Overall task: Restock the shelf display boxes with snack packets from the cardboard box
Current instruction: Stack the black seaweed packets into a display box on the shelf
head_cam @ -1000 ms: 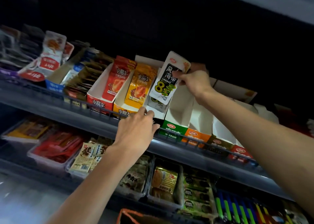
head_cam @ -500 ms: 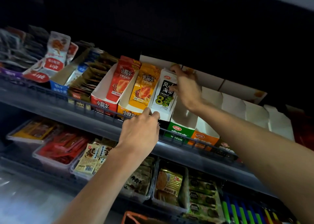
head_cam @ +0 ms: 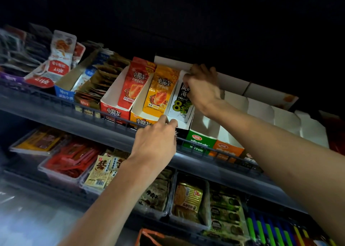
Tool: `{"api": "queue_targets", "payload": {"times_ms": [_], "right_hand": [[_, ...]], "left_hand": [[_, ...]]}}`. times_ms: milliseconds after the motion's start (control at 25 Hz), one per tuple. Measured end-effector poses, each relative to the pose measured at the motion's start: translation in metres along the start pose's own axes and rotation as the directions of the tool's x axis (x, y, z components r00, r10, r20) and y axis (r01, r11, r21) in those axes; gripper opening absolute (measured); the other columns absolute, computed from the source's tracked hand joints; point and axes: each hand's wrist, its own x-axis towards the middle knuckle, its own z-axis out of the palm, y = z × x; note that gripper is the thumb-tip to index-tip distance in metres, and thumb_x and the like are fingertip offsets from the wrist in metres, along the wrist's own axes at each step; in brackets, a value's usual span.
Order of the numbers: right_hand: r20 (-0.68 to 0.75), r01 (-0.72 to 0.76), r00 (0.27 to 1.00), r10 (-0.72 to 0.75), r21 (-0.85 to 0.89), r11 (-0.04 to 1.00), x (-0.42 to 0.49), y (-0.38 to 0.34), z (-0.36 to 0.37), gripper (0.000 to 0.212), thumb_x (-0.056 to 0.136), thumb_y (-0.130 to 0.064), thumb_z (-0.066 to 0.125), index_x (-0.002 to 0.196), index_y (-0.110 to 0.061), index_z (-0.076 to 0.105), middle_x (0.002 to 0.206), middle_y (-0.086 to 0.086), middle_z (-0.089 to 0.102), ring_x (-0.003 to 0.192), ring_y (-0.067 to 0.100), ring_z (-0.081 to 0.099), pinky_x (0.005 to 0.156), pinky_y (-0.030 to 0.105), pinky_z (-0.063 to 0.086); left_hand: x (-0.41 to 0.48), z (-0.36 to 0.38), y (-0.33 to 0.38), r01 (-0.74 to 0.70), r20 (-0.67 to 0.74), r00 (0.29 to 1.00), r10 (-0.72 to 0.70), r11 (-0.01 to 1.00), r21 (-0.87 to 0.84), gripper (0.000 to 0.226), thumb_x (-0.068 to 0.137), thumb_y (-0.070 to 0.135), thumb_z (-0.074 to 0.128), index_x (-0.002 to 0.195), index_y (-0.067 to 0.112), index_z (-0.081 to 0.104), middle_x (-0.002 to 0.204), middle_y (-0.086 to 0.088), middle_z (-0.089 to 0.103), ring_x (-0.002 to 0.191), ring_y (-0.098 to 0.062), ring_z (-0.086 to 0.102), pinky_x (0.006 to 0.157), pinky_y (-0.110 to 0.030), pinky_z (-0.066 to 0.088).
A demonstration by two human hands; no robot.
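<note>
The step in hand looks like seating one seaweed packet (head_cam: 180,104) in its display box (head_cam: 182,126) on the upper shelf (head_cam: 93,132). To do it well, the packet should go straight down along the box's white wall, printed face forward and upright like the orange packets (head_cam: 160,91) in the next box to the left. The box front wants bracing so it does not slide back or tip over the wire rail (head_cam: 112,117). The grip should let go only once the packet's lower edge sits on the box floor, or it may slump forward.

The right hand (head_cam: 202,91) reaches over the box; its fingers are curled round the packet's top edge and pinch it, covering part of the print. The packet stands inside the box, its lower half showing, tilted slightly back.

The left hand (head_cam: 155,143) is at the shelf front; its fingers are bent, with the thumb and fingertips against the front lip where this box meets the orange one. Whether they pinch the lip or only press on it I cannot tell.

The green box (head_cam: 200,139) to the right shows no packets; the cardboard supply box is not clearly in view.
</note>
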Motion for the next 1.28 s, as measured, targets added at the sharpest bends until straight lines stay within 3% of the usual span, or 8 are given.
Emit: {"api": "queue_targets", "payload": {"times_ms": [400,600,720,840,960,1120,1200,1280], "right_hand": [[-0.146,0.005,0.987,0.064,0.429,0.903,-0.06,-0.008,-0.025,0.013,0.09,-0.015,0.064,0.102,-0.018,0.067,0.108,0.004,0.054,0.107,0.026,0.049,0.086,0.035,0.032],[-0.015,-0.042,0.997,0.08,0.747,0.663,-0.156,-0.005,-0.052,0.012,0.087,-0.009,0.064,0.095,-0.016,0.07,0.09,-0.005,0.059,0.084,0.007,0.054,0.078,0.018,0.041],[0.12,-0.083,0.992,-0.027,0.819,0.568,-0.223,-0.009,-0.046,0.01,0.086,-0.009,0.068,0.093,-0.015,0.071,0.086,-0.008,0.065,0.081,0.0,0.056,0.075,0.008,0.039],[0.486,-0.38,0.863,-0.138,0.804,0.457,-0.299,-0.027,-0.008,0.012,0.089,-0.013,0.07,0.094,-0.023,0.07,0.083,-0.018,0.063,0.075,-0.004,0.06,0.073,0.01,0.045],[0.771,-0.561,0.528,-0.356,0.632,0.535,-0.377,-0.061,0.05,0.008,0.093,-0.023,0.066,0.101,-0.025,0.068,0.09,-0.018,0.062,0.084,0.001,0.06,0.073,0.015,0.042],[0.872,-0.603,0.18,-0.455,0.463,0.649,-0.472,-0.116,0.108,0.037,0.088,-0.03,0.073,0.12,-0.015,0.063,0.118,0.003,0.064,0.105,0.019,0.063,0.081,0.025,0.047],[0.874,-0.525,0.218,-0.433,0.479,0.703,-0.501,-0.144,0.127,0.056,0.085,-0.031,0.075,0.134,-0.017,0.052,0.135,0.009,0.051,0.121,0.026,0.053,0.094,0.035,0.049],[0.851,-0.453,0.363,-0.38,0.517,0.726,-0.513,-0.167,0.143,0.073,0.083,-0.029,0.077,0.144,-0.018,0.039,0.143,0.01,0.039,0.133,0.03,0.041,0.102,0.041,0.044]], "left_hand": [[-0.009,-0.009,0.002,-0.023,-0.1,0.995,0.01,0.991,-0.129,0.032,0.096,0.022,0.055,0.128,0.024,0.051,0.129,0.004,0.049,0.097,-0.022,0.063,0.075,-0.033,0.047],[-0.029,-0.009,0.008,-0.038,-0.19,0.982,-0.011,0.967,-0.252,0.023,0.093,0.016,0.056,0.115,0.023,0.06,0.122,0.002,0.055,0.093,-0.018,0.058,0.083,-0.033,0.048],[-0.045,0.007,0.005,-0.076,-0.031,0.997,0.07,0.97,-0.229,0.022,0.09,0.015,0.056,0.105,0.029,0.065,0.101,0.001,0.066,0.091,-0.024,0.062,0.077,-0.037,0.049],[-0.078,0.051,-0.001,-0.125,0.364,0.917,0.164,0.984,-0.128,0.029,0.089,0.012,0.057,0.108,0.032,0.064,0.096,0.001,0.067,0.088,-0.022,0.063,0.076,-0.033,0.049],[-0.122,0.113,-0.011,-0.19,0.633,0.763,0.128,0.981,0.03,0.026,0.091,0.014,0.053,0.116,0.02,0.056,0.105,-0.007,0.064,0.098,-0.03,0.062,0.075,-0.036,0.049],[-0.175,0.173,-0.03,-0.161,0.816,0.572,-0.085,0.964,0.213,0.06,0.098,0.023,0.048,0.148,0.007,0.02,0.126,-0.017,0.056,0.108,-0.035,0.059,0.071,-0.035,0.039],[-0.192,0.193,-0.039,-0.119,0.844,0.515,-0.147,0.963,0.24,0.073,0.098,0.027,0.048,0.152,0.003,0.004,0.126,-0.017,0.057,0.108,-0.035,0.059,0.072,-0.034,0.037],[-0.203,0.203,-0.045,-0.112,0.845,0.507,-0.172,0.958,0.262,0.069,0.098,0.025,0.049,0.151,0.0,0.013,0.124,-0.015,0.058,0.109,-0.034,0.058,0.075,-0.037,0.037]]}}
